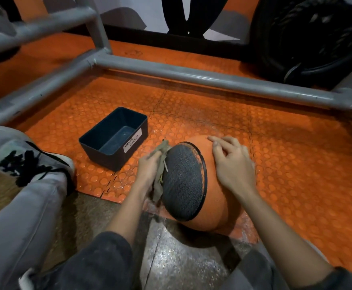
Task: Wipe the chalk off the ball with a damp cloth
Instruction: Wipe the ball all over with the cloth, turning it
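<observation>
An orange ball [217, 197] with a round dark textured patch [183, 181] sits on the floor in front of me. My left hand [148, 170] grips a crumpled grey-brown cloth [160, 176] and presses it against the ball's left side, at the edge of the dark patch. On the ball's upper right side, my right hand [231, 162] rests with fingers spread and lightly bent. Parts of the cloth are hidden behind my left hand.
A dark bin [113, 137] labelled "waste basket" stands left of the ball on the orange studded mat [296, 164]. Grey metal frame tubes [191, 74] run behind and to the left. My shoe [24, 155] and leg lie at the left. A black tyre [309, 38] stands at the far right.
</observation>
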Demonstrator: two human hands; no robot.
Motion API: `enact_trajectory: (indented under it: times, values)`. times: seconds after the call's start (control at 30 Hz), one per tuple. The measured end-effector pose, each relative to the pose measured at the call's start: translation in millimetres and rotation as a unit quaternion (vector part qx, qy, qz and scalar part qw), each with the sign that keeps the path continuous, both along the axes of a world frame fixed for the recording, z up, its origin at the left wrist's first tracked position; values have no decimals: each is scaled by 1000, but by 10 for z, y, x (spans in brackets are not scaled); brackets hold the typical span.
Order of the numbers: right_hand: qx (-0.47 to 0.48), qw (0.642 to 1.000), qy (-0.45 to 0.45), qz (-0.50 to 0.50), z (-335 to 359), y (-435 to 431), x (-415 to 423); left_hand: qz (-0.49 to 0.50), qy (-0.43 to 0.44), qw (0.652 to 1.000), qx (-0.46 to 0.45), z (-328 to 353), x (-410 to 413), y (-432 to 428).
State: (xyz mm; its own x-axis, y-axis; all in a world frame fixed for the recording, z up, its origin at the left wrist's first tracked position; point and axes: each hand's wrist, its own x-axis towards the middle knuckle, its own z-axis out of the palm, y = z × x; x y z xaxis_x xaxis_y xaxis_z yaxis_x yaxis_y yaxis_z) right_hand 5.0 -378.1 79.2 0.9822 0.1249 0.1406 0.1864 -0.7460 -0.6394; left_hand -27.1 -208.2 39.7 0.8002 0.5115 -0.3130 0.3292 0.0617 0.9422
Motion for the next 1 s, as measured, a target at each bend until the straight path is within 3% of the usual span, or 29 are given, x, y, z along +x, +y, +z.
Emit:
enact_trajectory:
  times: [0.13,0.23,0.3,0.37,0.43,0.47,0.57,0.67,0.77,0.87,0.97,1.0]
  values:
    - [-13,1000,6,-21,22,58,2,15,-38,999,7,79,51,-89]
    - [-13,999,26,-41,62,82,52,-31,-140,981,132,279,75,-306]
    - [-14,998,39,-48,77,90,116,-74,-161,952,250,322,45,-464]
    - [-12,998,46,-35,89,68,153,-91,-161,937,297,297,20,-524]
    - [-6,999,38,-16,81,27,131,-77,-165,948,263,294,55,-440]
    - [-5,999,32,-9,72,12,99,-63,-160,964,202,285,88,-352]
    - [-8,1000,7,-8,15,18,-23,-37,-52,997,39,136,135,-46]
    - [-19,999,-19,-21,-29,58,-102,-14,29,999,-14,-145,45,104]
    - [-17,999,-21,-32,-29,87,-86,15,-5,999,-39,-93,32,37]
    - [-8,999,-7,-41,-13,107,-17,-9,-100,994,36,176,87,-176]
    - [-11,999,15,-40,34,88,93,-63,-166,958,227,303,77,-420]
    - [-11,999,19,-30,41,69,125,-70,-171,950,252,303,81,-445]
